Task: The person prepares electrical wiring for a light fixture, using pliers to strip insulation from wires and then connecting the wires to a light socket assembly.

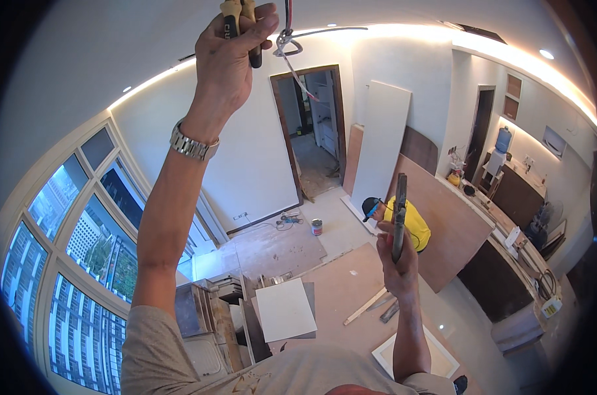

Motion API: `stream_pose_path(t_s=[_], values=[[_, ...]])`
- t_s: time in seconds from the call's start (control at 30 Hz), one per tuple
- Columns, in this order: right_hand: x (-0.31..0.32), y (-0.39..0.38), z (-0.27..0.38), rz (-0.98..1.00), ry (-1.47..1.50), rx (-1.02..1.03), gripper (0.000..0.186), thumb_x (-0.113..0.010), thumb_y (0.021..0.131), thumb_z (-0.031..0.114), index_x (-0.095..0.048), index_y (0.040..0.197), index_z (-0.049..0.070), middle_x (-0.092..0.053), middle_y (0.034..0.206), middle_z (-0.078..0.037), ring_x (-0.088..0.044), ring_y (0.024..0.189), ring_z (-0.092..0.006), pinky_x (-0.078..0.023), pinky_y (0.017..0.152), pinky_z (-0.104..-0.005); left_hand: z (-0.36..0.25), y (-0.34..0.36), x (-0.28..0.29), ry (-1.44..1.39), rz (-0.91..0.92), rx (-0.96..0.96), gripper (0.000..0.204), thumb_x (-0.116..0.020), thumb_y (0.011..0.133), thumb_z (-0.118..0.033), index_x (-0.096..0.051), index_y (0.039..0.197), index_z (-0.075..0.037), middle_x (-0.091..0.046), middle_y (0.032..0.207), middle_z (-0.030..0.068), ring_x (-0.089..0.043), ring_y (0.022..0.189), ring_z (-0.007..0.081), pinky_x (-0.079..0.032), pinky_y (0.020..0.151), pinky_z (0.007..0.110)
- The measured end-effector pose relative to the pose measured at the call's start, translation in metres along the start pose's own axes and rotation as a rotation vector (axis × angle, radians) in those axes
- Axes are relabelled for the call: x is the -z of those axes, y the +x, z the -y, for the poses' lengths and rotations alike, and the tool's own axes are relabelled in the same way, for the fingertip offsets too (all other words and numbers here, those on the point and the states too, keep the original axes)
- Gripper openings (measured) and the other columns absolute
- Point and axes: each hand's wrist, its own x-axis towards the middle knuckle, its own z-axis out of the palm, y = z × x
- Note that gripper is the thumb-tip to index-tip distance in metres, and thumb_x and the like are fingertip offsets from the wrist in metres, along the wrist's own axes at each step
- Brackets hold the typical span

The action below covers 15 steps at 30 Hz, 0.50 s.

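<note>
Raised near the ceiling, my left hand [227, 69] is closed around pliers [231, 14] with pale yellow and black handles; their jaws are out of the picture. Just right of it, loose electrical wires [288, 43] hang down, knotted into a loop, with ends sticking out. I cannot see the pliers touching them. My right hand [399, 266], lower and to the right, grips a long, narrow, dark grey tool [401, 204] pointing upward; its exact kind is unclear. A metal-banded watch [192, 143] is on my left wrist.
Behind my right hand a person in a yellow shirt [418, 227] and cap bends beside large boards [446, 230]. Stacked panels [286, 308] lie below me. A paint can [317, 227] stands on the floor near a doorway [308, 125]. Tall windows [91, 224] line the left.
</note>
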Motion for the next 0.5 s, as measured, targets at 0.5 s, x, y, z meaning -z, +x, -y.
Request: stream_pose_path(t_s=[0.5], values=[[0.036,0.046,0.065,0.106,0.07,0.057,0.02,-0.065,0.099,0.006,-0.065,0.118,-0.002,-0.067,0.119,-0.018,-0.067,0.107,-0.0268,-0.052,0.095,-0.0382,-0.011,0.025,-0.024,0.578,0.116,-0.396,0.019,-0.078,0.092,-0.005,-0.061,0.101,-0.004,-0.07,0.09,0.0062,-0.064,0.068,0.0097,-0.059,0.059,0.024]])
